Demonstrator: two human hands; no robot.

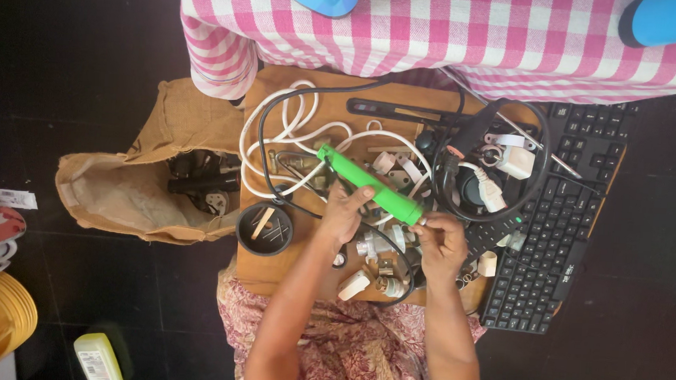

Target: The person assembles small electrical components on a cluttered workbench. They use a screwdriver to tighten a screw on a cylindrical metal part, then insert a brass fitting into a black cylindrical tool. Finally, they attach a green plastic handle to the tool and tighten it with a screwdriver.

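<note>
Two hands, left hand (346, 212), right hand (439, 245), gripping green tool (370, 186)

The green tool (368, 185) held between the left hand (344, 214) and right hand (439, 241) looks like smooth matt plastic. Under it lies a wooden board (265, 268) with a dull brown finish. At three o'clock is a black matt plastic keyboard (557, 229). At nine o'clock a rough jute sack (128, 191) sags open. White cable (279, 126) at eleven o'clock looks glossy. Pink checked cloth (444, 31) at twelve o'clock looks soft and woven.
</note>
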